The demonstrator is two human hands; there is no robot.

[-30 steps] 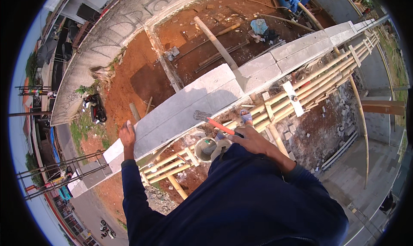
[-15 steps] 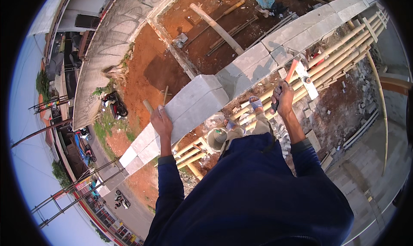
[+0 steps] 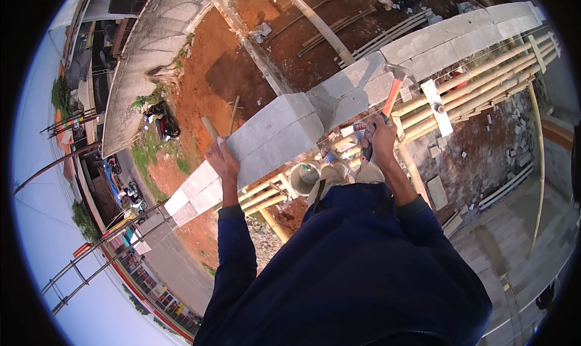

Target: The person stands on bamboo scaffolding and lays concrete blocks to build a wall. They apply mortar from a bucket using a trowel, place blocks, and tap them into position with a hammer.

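My right hand (image 3: 378, 140) is closed round the grip of a hammer (image 3: 393, 97) with an orange-red handle. Its metal head is up beside the top of the grey block wall (image 3: 351, 86), right of a raised block (image 3: 275, 131). I cannot tell whether the head touches the wall. On the far edge of the raised course lies my left hand (image 3: 223, 159), fingers out against the block and holding no tool. A bamboo pole end (image 3: 209, 126) shows just beyond that hand. Darker wet-looking patches mark the wall right of the raised block.
Under my sandalled feet run bamboo poles (image 3: 472, 92) of a scaffold, with a bucket (image 3: 304, 178) on the left. A pale board (image 3: 437, 107) lies across the poles. Rubble covers the ground at right; beyond the wall is red soil (image 3: 212, 68) far below.
My right hand has brought the hammer leftward, its head now closer to the wall top. My left hand stays at the block's far edge, slightly shifted. The whole view has tilted a little.
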